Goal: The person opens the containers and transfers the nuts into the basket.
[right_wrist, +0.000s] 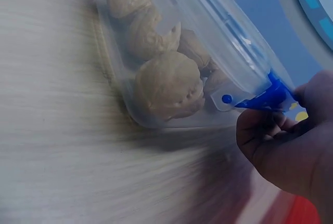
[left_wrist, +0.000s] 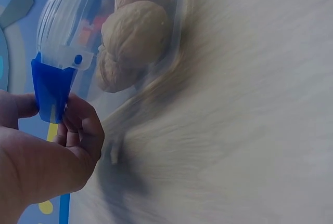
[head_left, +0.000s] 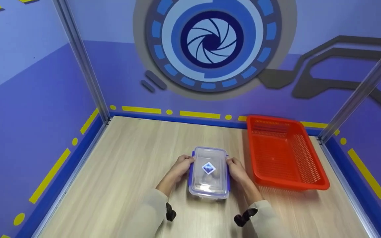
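A clear plastic food container (head_left: 203, 158) with a diamond-shaped sticker on its lid sits between both hands over the table. Several walnuts (left_wrist: 136, 34) show through its side, with a small reddish patch behind them in the left wrist view. My left hand (head_left: 180, 167) pinches a blue latch (left_wrist: 52, 90) at the container's left side, between thumb and fingers. On the opposite side, my right hand (head_left: 239, 171) pinches the other blue latch (right_wrist: 269, 97). The latch in the left wrist view hangs down from the lid's edge; the right one stands out at a slant.
To the right of the container stands a red plastic basket (head_left: 288, 185) with perforated sides, near the back right corner. The wood-grain table (head_left: 121, 165) is enclosed by purple-blue printed panels (head_left: 111, 72) and metal corner posts (head_left: 81, 59).
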### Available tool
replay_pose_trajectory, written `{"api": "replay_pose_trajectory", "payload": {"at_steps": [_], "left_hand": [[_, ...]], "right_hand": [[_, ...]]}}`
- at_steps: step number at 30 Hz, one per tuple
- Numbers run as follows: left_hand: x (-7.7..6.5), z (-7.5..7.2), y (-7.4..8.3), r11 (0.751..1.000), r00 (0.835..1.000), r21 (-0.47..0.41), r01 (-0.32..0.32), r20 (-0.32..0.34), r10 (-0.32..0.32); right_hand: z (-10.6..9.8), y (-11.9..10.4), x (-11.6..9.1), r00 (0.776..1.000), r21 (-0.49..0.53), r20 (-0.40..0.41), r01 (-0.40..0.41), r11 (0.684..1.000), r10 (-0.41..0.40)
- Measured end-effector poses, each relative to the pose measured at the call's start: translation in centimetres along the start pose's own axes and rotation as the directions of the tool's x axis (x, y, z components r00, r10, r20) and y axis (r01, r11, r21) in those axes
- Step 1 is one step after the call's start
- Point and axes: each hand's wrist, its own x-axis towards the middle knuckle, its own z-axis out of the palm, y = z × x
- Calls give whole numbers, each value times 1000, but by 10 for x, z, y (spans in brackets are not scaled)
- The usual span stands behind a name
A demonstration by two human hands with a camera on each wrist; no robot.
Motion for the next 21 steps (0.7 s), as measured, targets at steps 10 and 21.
{"api": "replay_pose_trajectory", "payload": {"at_steps": [10,21], "left_hand": [[-3,1,1,1000,1000,8,20,-6,-20],[-4,1,3,999,1000,35,-11,-9,11]], "right_hand": [[1,-3,-5,997,-190,-17,69,979,-74],[-1,-1,-3,988,-246,-38,137,960,-151]]}}
